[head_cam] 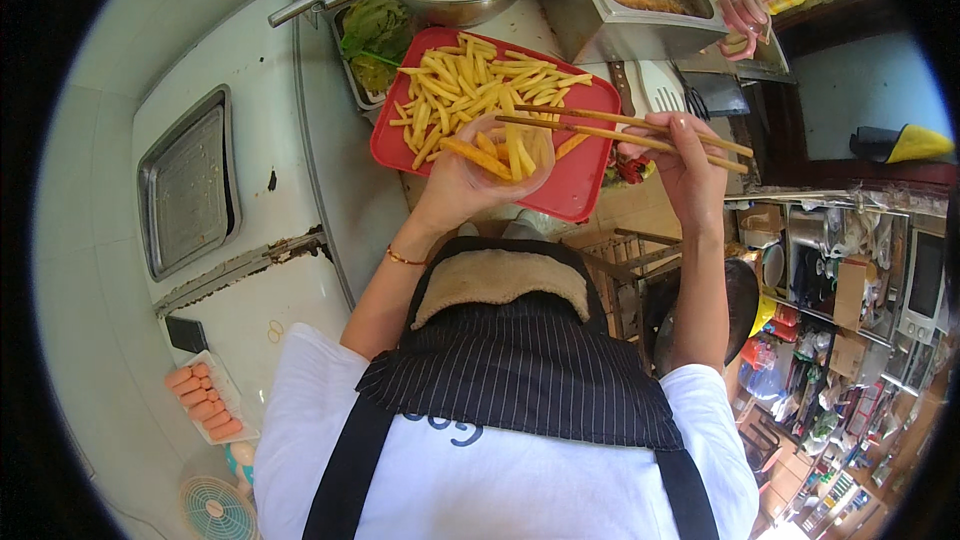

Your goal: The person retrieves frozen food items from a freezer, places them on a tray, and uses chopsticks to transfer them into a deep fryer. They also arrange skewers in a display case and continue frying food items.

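Observation:
My left hand [457,187] holds a clear plastic cup [536,184] over the near part of a red tray [574,195]. Several fries are in the cup, some of them darker orange. In my right hand [679,157] is a pair of wooden chopsticks [611,125], their tips above the cup's mouth, by fries standing upright in it. Whether the tips pinch a fry, I cannot tell. A pile of pale yellow French fries [457,82] covers the far part of the tray.
Beyond the tray stand a metal bowl of rolls [484,11] and a steel fryer [630,34] of bubbling oil. Greens [375,26] lie at its left; a slotted white spatula [660,90] and a knife handle [621,82] at its right. An empty metal tray [187,180] rests on the white freezer [262,112].

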A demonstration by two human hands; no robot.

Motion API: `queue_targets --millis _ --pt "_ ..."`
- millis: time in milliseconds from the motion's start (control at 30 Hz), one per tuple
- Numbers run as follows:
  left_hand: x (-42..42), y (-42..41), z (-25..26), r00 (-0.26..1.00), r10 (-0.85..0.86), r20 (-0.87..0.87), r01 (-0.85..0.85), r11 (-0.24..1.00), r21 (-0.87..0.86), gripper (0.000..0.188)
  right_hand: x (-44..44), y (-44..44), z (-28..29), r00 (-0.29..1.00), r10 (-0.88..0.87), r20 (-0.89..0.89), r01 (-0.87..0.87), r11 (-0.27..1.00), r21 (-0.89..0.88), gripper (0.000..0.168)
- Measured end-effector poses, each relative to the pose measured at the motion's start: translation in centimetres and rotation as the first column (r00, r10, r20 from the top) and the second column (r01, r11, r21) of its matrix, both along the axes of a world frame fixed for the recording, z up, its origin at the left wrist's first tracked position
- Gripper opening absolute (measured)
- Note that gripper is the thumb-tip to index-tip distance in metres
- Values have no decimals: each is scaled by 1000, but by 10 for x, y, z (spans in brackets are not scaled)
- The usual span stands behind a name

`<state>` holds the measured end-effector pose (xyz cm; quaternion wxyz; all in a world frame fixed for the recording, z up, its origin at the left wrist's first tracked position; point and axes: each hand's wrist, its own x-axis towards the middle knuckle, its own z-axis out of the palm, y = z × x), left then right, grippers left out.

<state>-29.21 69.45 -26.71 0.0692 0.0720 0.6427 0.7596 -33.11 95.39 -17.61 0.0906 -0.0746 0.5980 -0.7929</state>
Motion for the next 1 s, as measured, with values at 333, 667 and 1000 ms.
queue_targets --millis 333,667,1000 --pt "0 3 22 997 -53 53 54 999 -8 71 24 -1 13 944 82 -320 75 890 450 22" --pt "-4 -4 9 989 -146 38 148 988 -43 70 30 8 21 847 272 -457 19 844 536 12" --pt "-9 0 28 994 -110 -21 109 993 -45 78 33 -6 48 643 517 -565 28 722 691 14"
